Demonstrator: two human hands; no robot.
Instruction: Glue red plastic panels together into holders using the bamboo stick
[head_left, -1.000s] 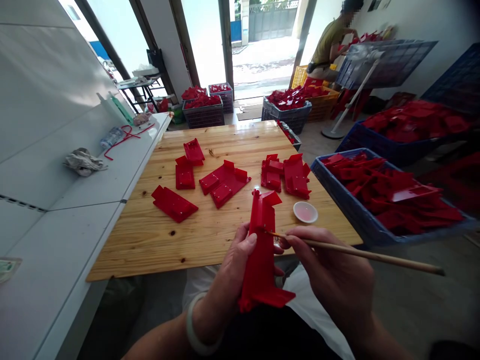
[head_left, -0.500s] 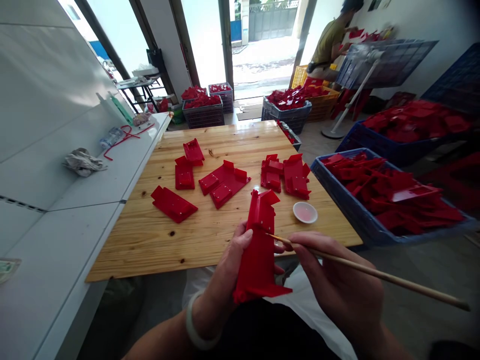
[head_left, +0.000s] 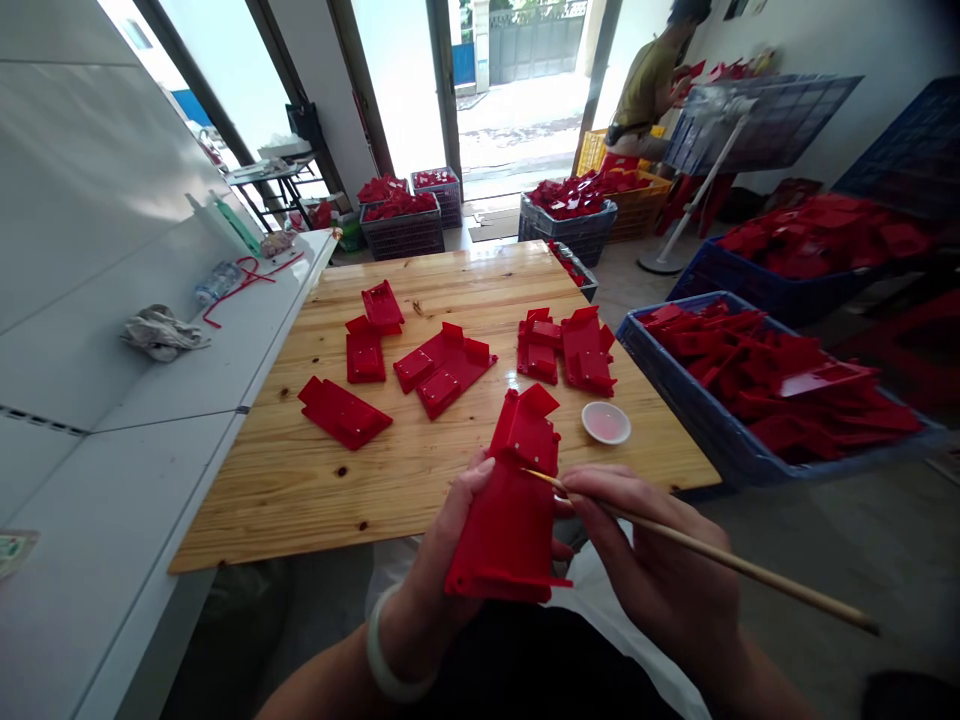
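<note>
Gripping a bright red moulded plastic part [head_left: 510,530] in curled fingers, the left hand [head_left: 450,560], a pale bangle [head_left: 386,650] on its wrist, holds it tilted just above the edge of a pine table [head_left: 247,510]. The right hand [head_left: 652,560] pinches a long thin wooden brush [head_left: 712,550] between thumb and fingers, its fine tip just beside the part's upper face. A small white dish [head_left: 605,423] of pinkish liquid sits near the hands, by other red parts [head_left: 442,370] on the table. A blue plastic crate [head_left: 675,410] heaped with more stands just beside it, and across the room a person [head_left: 645,90] handles further red pieces
</note>
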